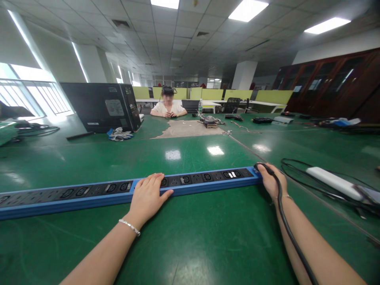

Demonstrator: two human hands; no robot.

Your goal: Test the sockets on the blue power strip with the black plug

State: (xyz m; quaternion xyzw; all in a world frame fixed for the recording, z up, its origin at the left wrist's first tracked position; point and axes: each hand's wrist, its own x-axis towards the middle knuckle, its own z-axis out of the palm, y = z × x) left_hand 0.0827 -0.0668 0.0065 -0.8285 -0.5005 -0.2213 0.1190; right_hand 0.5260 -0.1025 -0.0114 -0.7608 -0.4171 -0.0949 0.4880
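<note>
A long blue power strip (196, 185) with black sockets lies across the green table, running off the left edge of the view. My left hand (148, 196) lies over its middle, fingers across the top and thumb along the near side, holding it. At the strip's right end, my right hand (272, 181) is closed around the black plug end of a power cord (280, 198). The plug (263, 166) touches the end of the strip; whether it is seated there cannot be made out. From that hand the cord hangs down along my right forearm.
To the right lie a white power strip (334, 183) and looped black cables (297, 164). A black computer case (101, 107) and gloves (119, 134) stand at the left. Across the green table (208, 229) sits a person (168, 107), near a bottle (200, 107).
</note>
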